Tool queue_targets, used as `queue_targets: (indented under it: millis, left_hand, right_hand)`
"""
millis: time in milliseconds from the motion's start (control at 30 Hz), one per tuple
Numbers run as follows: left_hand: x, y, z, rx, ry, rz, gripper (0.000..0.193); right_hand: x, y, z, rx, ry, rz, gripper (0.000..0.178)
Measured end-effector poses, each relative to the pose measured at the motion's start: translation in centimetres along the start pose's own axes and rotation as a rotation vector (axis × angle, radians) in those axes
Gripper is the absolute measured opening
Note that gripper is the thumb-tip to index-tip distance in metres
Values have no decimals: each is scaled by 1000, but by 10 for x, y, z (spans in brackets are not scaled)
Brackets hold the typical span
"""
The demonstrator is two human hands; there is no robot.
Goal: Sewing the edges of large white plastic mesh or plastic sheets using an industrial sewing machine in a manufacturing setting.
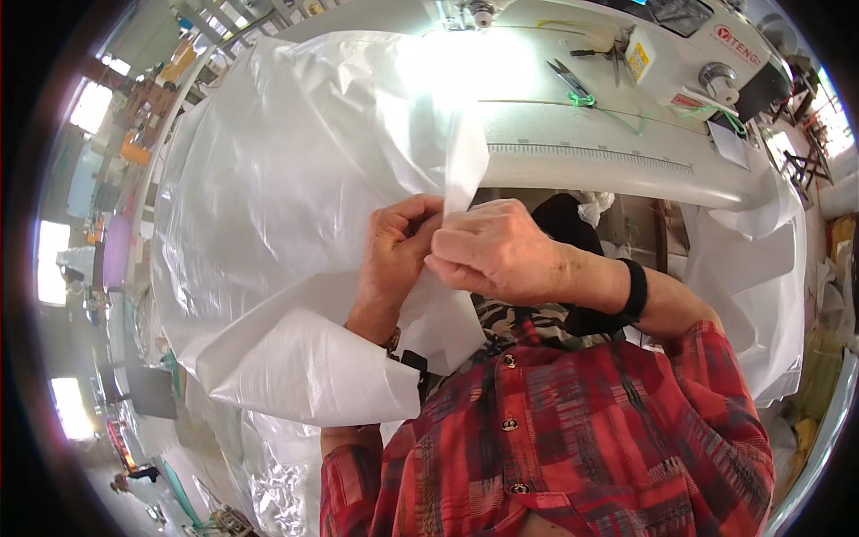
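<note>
A large sheet of shiny white plastic-like fabric (268,161) covers the left of the sewing table and drapes over my left forearm. My left hand (398,255) is closed on the sheet's edge, thumb and fingers pinched together. Right against it, my right hand (501,251) is closed on the same edge, its fingers curled. From between my hands a folded strip of the edge runs up to the brightly lit area under the sewing machine head (479,12). My fingertips are partly hidden behind the knuckles.
Thread snips (573,85) with green thread lie on the machine bed, near a white bottle (640,55) and a dark-handled tool (591,53). A ruler scale (591,152) runs along the table's front. More white sheeting (747,286) hangs at the right.
</note>
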State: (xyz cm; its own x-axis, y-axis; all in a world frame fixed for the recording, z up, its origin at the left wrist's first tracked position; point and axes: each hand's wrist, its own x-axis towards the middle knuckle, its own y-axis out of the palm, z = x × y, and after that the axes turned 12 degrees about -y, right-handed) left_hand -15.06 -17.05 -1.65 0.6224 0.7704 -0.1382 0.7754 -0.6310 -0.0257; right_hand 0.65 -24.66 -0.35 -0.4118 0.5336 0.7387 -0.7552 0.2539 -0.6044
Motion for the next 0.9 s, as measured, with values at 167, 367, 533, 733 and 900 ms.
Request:
queue_targets:
  millis: [167,367,533,733,900]
  left_hand:
    - [1,-4,-2,-204,-140,61,14]
    - [9,-17,-21,152,-84,-60,9]
    - [14,-44,-90,446,-15,-94,8]
    - [23,-26,-167,1072,94,37,10]
    - [15,8,-139,1770,577,154,7]
  right_hand:
    - [0,7,-5,-141,-110,85,18]
    - [-9,-7,-24,-162,-20,-103,15]
    - [-4,9,-60,-80,777,-59,26]
    - [83,106,-110,493,268,515,25]
    - [81,148,-97,1025,333,74,24]
